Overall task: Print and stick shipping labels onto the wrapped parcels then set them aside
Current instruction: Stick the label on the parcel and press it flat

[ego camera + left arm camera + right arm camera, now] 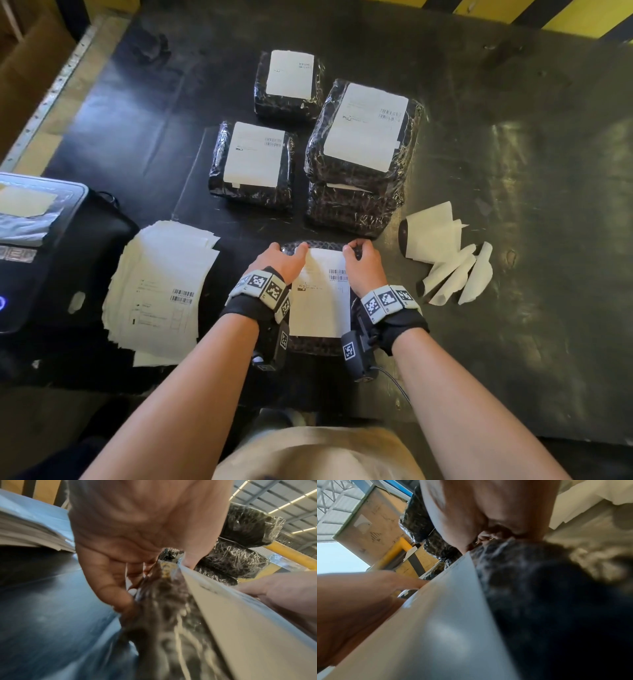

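Note:
A black plastic-wrapped parcel (317, 345) lies at the table's near edge with a white shipping label (320, 294) across its top. My left hand (287, 257) grips the parcel's far left corner, fingers curled down its side and thumb on top. The left wrist view shows this left hand (120, 555) against the parcel (163, 622), with the label (240, 622) seen edge-on. My right hand (360, 257) grips the far right corner, fingers curled over the edge. The right wrist view is blurred, showing the right hand (488, 513), parcel (547, 595) and label (445, 622).
Three labelled parcels (289, 85) (253, 164) (364, 130) sit farther back, the largest stacked on another parcel (349, 212). A pile of label sheets (161, 291) lies left, beside a black printer (37, 240). Peeled backing papers (445, 253) lie right. The dark table (531, 171) extends right.

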